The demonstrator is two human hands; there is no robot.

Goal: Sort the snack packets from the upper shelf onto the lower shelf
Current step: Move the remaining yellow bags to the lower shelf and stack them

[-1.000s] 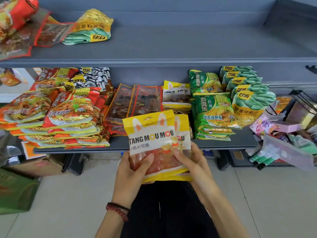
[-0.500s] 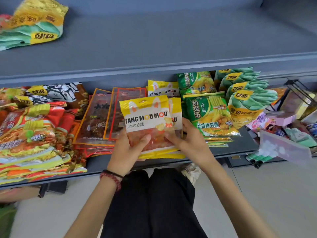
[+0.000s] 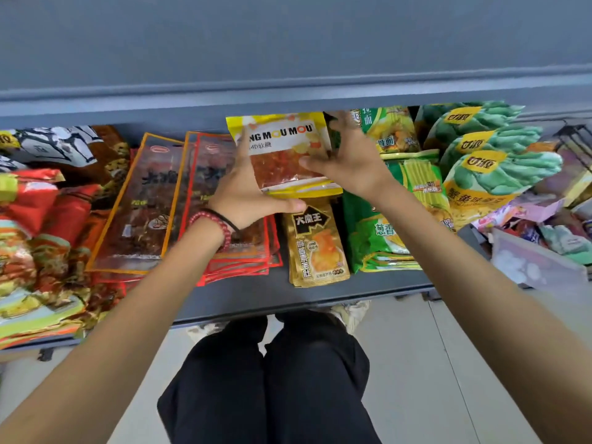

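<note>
Yellow Tang Mou Mou gummy packets (image 3: 283,152) lie stacked at the back middle of the lower shelf (image 3: 256,296). My left hand (image 3: 248,193) grips their left edge and bottom, thumb under the lower rim. My right hand (image 3: 349,161) holds their right side, thumb on the front and fingers reaching behind. The upper shelf (image 3: 288,43) spans the top of the view, and the part I see is bare grey.
Gold packets (image 3: 315,245) lie just in front of the yellow stack. Red clear-window packets (image 3: 166,200) sit to the left, then noodle bags (image 3: 35,238). Green noodle packets (image 3: 387,225) and green pea bags (image 3: 493,165) fill the right. Loose items pile at the far right (image 3: 544,238).
Both hands carried the yellow packets from in front of my body forward and deep onto the lower shelf, onto the matching stack. The camera moved closer and lower.
</note>
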